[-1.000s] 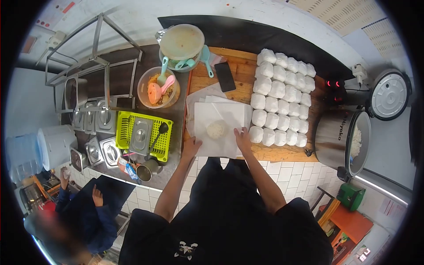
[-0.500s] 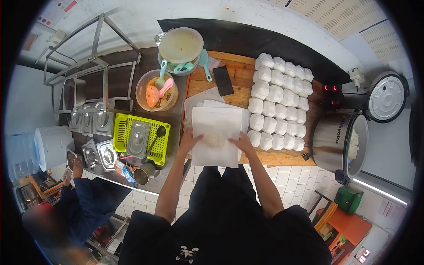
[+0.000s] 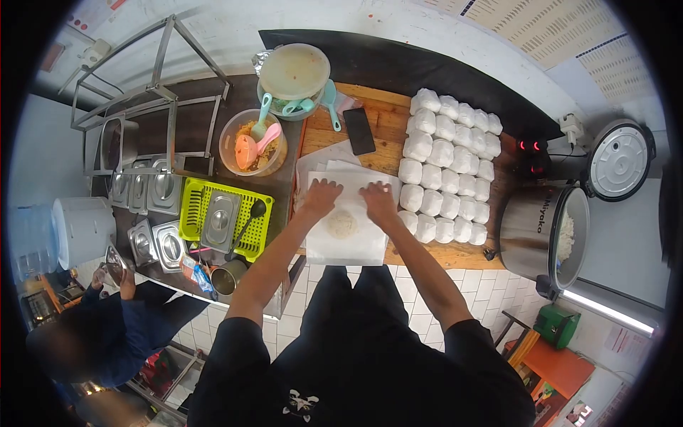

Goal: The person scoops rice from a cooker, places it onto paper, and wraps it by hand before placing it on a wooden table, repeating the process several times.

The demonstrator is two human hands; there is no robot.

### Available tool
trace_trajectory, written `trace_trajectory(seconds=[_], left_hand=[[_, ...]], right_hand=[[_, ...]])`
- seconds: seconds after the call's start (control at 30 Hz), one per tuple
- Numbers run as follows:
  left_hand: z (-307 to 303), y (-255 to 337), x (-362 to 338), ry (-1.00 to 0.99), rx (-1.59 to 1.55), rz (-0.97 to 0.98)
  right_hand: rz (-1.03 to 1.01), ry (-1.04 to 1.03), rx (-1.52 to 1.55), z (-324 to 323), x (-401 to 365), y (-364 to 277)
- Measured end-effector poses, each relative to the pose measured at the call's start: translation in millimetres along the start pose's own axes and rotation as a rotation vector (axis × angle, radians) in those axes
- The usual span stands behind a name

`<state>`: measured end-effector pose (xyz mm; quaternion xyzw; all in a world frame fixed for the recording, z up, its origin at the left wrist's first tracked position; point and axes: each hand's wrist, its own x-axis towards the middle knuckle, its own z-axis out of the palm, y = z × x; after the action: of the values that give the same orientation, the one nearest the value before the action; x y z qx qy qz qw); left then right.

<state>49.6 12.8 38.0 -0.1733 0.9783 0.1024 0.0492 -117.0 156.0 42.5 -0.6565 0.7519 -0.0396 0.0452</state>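
A stack of white paper sheets lies at the table's front edge, with a flat round mound of rice on the top sheet. My left hand rests on the far left part of the paper, its fingers bent over the sheet's edge. Beside it, my right hand touches the far right part, fingers likewise bent. Whether either hand pinches the sheet is too small to tell. Rows of white wrapped packets stand to the right of the paper.
Around the wooden table are a phone, a tub of orange food, a lidded tub, a green rack and a rice cooker. At the left, a co-worker holds a metal piece.
Both my hands have moved from the sheet's sides to its far part, closer together. The rice shows more plainly through or on the paper. The co-worker's hands have lifted a metal piece.
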Motion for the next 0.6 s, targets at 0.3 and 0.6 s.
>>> trace_trajectory(seconds=[0.3,0.6], left_hand=[[3,24,-79,0.132,-0.203,0.121],[31,95,-151,0.122,-0.256,0.152]], right_hand=[[-0.144,-0.172,0.157,-19,-57,-54],[-0.259,-0.117,-0.047,-11,-90,-74]])
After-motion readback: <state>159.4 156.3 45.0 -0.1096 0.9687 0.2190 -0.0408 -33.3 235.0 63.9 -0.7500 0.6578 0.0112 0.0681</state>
